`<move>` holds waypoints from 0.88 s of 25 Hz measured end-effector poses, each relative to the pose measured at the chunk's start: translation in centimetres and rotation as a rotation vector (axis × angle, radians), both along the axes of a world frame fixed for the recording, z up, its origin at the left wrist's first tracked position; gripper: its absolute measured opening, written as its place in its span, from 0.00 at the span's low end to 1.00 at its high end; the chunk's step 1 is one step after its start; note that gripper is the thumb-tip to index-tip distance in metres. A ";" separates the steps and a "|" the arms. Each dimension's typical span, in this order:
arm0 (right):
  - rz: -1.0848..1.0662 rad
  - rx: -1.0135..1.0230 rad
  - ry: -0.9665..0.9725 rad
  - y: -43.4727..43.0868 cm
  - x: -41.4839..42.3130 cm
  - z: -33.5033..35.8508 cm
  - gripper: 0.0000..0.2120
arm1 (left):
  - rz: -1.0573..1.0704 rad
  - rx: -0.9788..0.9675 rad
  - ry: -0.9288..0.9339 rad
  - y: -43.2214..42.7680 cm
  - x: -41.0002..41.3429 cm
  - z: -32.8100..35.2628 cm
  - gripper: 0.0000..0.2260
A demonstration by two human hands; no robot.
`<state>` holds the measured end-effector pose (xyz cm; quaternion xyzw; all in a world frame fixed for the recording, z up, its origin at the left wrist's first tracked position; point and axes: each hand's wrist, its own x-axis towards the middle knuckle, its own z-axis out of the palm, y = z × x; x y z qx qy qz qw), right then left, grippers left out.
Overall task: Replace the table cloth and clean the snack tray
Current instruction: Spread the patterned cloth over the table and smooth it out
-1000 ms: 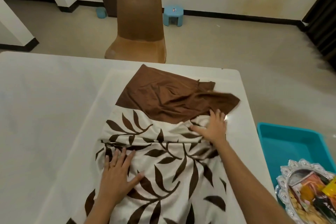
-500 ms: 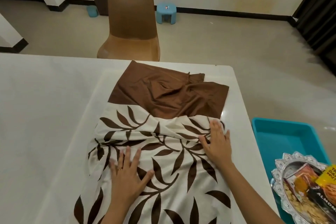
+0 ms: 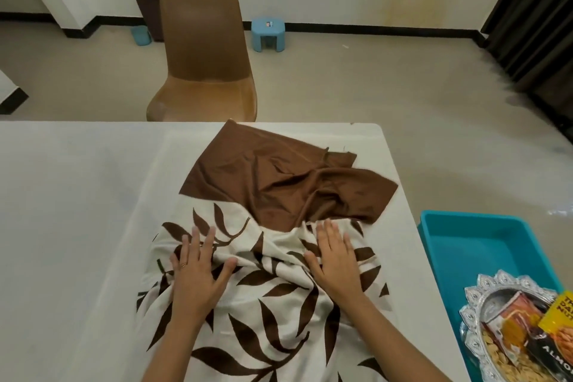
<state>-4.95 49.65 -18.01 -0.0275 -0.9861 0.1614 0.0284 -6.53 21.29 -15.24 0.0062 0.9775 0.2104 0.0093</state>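
A cream table cloth [image 3: 273, 313] with brown leaf print and a plain brown end lies rumpled on the white table [image 3: 71, 201]. My left hand [image 3: 198, 273] lies flat on the leaf print, fingers spread. My right hand [image 3: 336, 260] presses flat on the cloth just below the brown band, fingers straight. A silver snack tray [image 3: 477, 313] with nuts and snack packets sits at the lower right, partly cut off by the frame edge.
A teal plastic bin [image 3: 483, 245] stands beside the table's right edge, under the snack tray. A brown chair [image 3: 204, 65] faces the table's far side. A small blue stool [image 3: 268, 34] and a dark cabinet [image 3: 148, 6] stand by the far wall.
Both hands have slid over the cloth. My left hand moved up and forward, my right hand moved inward to the left, and the cloth has bunched between them.
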 end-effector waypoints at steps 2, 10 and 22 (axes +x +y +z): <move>-0.179 -0.112 0.073 1.1 -0.7 1.0 0.31 | -0.092 -0.029 -0.006 0.7 -1.4 -0.2 0.35; -0.595 -0.385 0.150 1.8 -5.9 3.2 0.16 | -0.026 -0.108 0.016 1.7 -1.1 -2.3 0.34; 0.398 -0.213 -0.295 -11.4 -0.1 6.1 0.27 | -0.052 0.094 0.144 0.8 -1.8 -2.5 0.37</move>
